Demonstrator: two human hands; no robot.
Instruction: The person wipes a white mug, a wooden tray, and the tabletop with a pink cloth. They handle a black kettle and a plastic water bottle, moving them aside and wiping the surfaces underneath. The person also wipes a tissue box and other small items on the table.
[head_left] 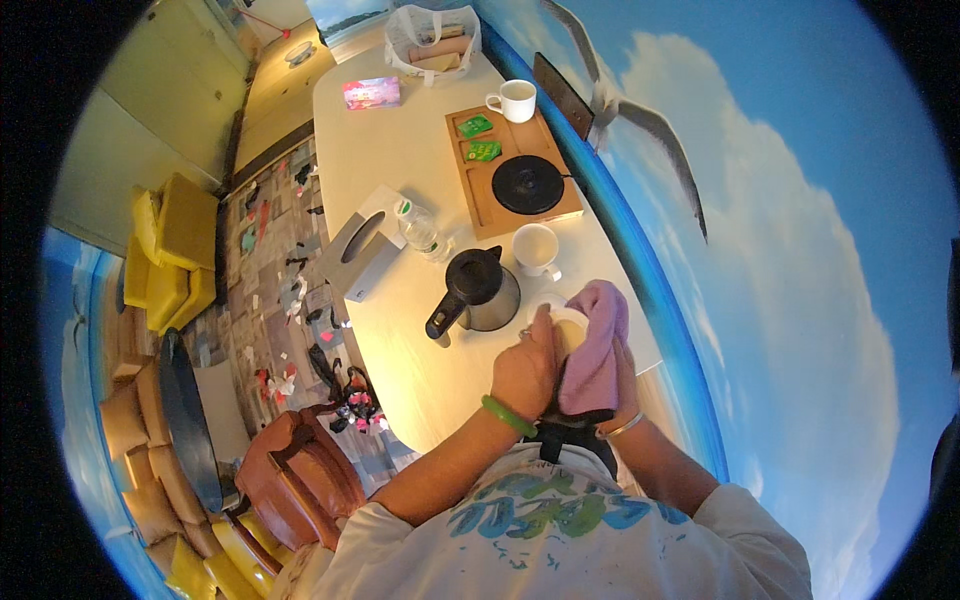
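Two hands meet at the near edge of the desk (pixel 400 160), and much is hidden: the right hand (pixel 622 385) is almost wholly covered by a purple cloth (pixel 597 350) it grips, and only the rim of a white cup (pixel 568 322) shows. The left hand (pixel 525 370), with a green bangle at the wrist, is clenched around that cup, cloth pressed against it. Just beside stands a steel kettle (pixel 478 292), with another white mug (pixel 535 248) and a wooden tray (pixel 510 170) beyond. Sky-painted walls surround the room.
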